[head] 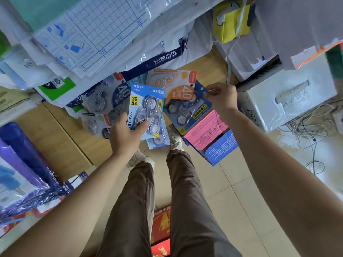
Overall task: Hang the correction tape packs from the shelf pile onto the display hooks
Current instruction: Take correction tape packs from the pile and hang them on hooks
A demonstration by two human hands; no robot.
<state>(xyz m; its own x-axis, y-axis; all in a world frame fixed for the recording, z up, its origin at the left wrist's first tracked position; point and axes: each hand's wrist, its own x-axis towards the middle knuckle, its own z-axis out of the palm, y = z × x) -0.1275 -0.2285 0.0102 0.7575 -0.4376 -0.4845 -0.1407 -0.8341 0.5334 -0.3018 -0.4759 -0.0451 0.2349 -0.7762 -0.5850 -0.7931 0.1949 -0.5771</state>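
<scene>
Correction tape packs (104, 102) lie piled on the pale wooden shelf (61, 130), centre left. The left hand (126, 135) grips a light-blue card pack marked 36 (146, 110); beside it, the right hand (221, 99) pinches the corner of a blue-and-orange card pack marked 40 (185, 106).

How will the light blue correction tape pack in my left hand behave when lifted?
Probably fairly stiff: the light blue correction tape pack looks flat though your left hand grips only its lower corner. Likely light: card with clear blisters. The glossy front may be slippery, so the second pack behind could slide out.
</scene>
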